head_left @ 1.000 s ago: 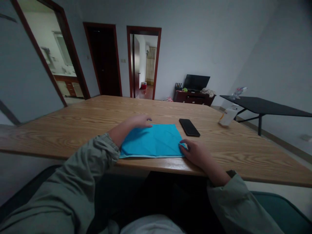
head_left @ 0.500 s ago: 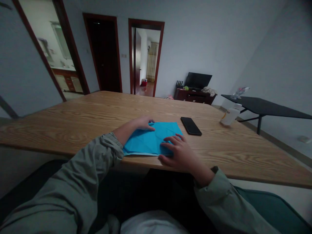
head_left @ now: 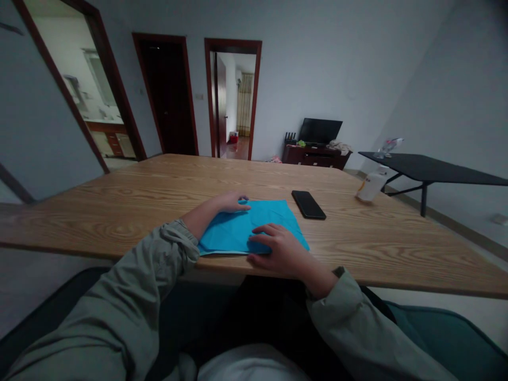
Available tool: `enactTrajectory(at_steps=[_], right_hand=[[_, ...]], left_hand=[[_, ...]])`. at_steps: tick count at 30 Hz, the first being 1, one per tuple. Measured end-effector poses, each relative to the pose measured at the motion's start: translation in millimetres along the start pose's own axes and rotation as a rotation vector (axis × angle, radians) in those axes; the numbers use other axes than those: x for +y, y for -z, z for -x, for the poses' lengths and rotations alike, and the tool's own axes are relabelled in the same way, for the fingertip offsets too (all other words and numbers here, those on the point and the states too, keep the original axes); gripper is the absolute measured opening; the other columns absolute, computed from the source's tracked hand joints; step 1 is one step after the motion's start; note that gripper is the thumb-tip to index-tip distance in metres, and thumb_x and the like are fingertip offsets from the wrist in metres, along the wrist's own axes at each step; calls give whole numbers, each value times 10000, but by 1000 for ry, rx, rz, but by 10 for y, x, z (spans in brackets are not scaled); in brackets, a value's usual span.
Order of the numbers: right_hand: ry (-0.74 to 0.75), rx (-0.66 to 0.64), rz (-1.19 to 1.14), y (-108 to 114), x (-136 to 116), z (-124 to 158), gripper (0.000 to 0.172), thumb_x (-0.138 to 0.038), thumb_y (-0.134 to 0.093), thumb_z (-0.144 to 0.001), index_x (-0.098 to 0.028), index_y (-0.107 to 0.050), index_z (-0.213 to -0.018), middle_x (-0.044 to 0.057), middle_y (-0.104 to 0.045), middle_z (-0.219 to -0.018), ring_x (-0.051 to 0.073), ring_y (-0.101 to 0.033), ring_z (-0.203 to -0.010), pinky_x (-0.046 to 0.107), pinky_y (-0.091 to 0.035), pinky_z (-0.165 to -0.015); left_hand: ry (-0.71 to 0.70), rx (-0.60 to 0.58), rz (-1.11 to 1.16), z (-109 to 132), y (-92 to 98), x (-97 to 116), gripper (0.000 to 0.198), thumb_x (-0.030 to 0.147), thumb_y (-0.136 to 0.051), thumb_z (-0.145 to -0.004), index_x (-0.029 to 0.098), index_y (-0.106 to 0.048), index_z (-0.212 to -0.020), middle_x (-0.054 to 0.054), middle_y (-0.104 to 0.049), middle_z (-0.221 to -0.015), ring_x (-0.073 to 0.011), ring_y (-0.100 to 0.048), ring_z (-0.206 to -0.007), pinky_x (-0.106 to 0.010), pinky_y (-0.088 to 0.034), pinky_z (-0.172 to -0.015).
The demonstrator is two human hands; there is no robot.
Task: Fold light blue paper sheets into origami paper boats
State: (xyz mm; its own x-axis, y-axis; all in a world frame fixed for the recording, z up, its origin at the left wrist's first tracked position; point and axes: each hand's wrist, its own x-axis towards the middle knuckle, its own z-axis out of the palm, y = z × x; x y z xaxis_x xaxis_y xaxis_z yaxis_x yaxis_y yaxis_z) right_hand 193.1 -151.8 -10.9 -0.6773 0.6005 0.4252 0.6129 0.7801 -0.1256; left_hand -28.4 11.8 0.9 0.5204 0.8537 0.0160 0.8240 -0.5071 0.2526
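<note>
A bright blue creased sheet (head_left: 254, 214) lies flat at the front edge of the wooden table (head_left: 151, 185); paper or thin cloth, I cannot tell which. Along its near edge, more than one layer and a paler strip show. My left hand (head_left: 230, 202) rests at the sheet's far left part, thumb stretched over the blue surface and fingers slightly bent. On the near right part of the sheet lies my right hand (head_left: 280, 248), palm down with fingers apart. Its thumb is by the near edge. Part of the sheet is hidden under both hands.
A black phone (head_left: 308, 205) lies just right of the sheet. Farther right stands a white bottle (head_left: 371, 186) with an orange mark. Beyond it is a black folding table (head_left: 428, 166) with a clear bottle (head_left: 388, 148) on it. A chair (head_left: 448, 330) is at the lower right.
My right hand has slid left over the sheet, uncovering its near right corner. My left hand has stayed at nearly the same spot. The view has shifted slightly.
</note>
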Motion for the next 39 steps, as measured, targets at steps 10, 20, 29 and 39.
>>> enactTrajectory(at_steps=[10,20,29,39], right_hand=[[24,9,-19,-8,30,18,322,-481,-651,-873,-246,-718,-1083,87,-690,-1154,246,-618,-1055,405,-460,-933],[18,-17,-80,26,5,30,319,-442,-673,-861,-238,-710,-1104,93,-686,-1166,238,-629,-1051,383,-487,-918],[-87,-217,-34,-16,41,61,639,-588,-508,-920,-228,-498,-1447,143,-438,-1515,325,-415,-1390,504,-333,-1130],[-302,-316,113,-143,268,85,726,-640,-253,-981,-201,-278,-1559,155,-225,-1604,345,-191,-1490,596,-200,-1165]], left_hand=[[10,-32,94,28,34,17,534,488,-534,-882,180,-586,-1315,-82,-658,-1265,-184,-637,-1058,-252,-483,-902],[6,-33,43,40,32,21,548,461,-617,-822,206,-595,-1306,-69,-654,-1278,-201,-632,-1095,-255,-479,-915],[54,41,-75,5,-23,19,535,512,-523,-862,191,-624,-1278,-108,-647,-1296,-253,-615,-1134,-322,-469,-942],[136,58,-109,19,-128,76,568,590,-428,-892,219,-596,-1288,-118,-650,-1286,-285,-620,-1127,-358,-476,-915]])
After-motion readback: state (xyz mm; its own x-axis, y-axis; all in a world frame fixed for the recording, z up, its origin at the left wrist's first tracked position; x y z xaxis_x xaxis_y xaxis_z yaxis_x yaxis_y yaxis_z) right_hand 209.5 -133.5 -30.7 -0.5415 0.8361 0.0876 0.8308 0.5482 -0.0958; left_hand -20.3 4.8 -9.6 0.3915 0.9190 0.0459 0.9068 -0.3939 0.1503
